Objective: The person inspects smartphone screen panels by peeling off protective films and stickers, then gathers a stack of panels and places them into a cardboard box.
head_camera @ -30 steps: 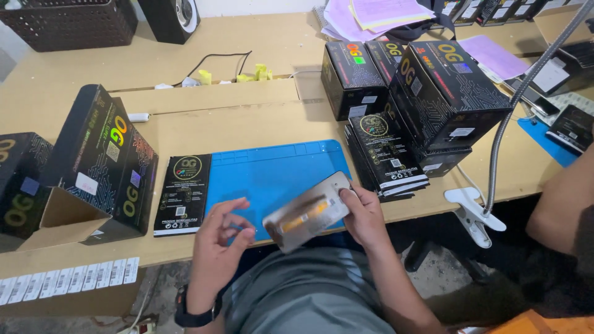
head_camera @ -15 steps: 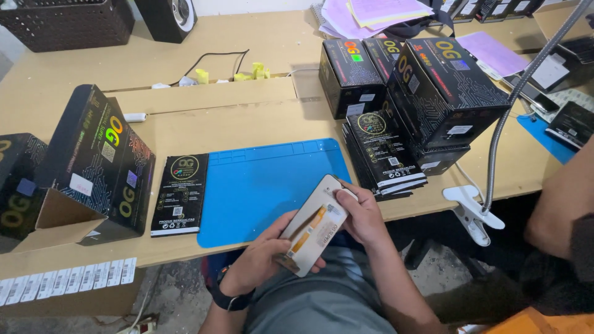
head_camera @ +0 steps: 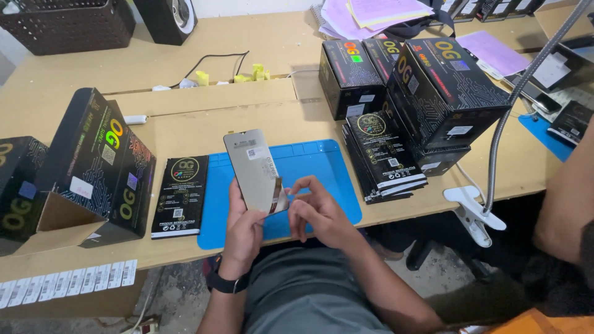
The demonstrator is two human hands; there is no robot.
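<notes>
My left hand (head_camera: 242, 230) holds a flat grey phone screen panel (head_camera: 253, 167) upright by its lower end, back side toward me, over the blue work mat (head_camera: 315, 167). My right hand (head_camera: 317, 213) pinches the small copper-coloured ribbon cable (head_camera: 278, 193) at the panel's lower right corner. A black watch sits on my left wrist.
A slim black box (head_camera: 180, 196) lies left of the mat. Large black cartons (head_camera: 102, 164) stand at the left and stacked black boxes (head_camera: 427, 93) at the right. A clamp lamp's white base (head_camera: 473, 213) grips the table edge. Another person's arm (head_camera: 566, 198) is at far right.
The panel has swung from lying flat and low near the table edge to standing upright over the mat. My left hand shifted to its lower end; my right hand moved to the ribbon cable.
</notes>
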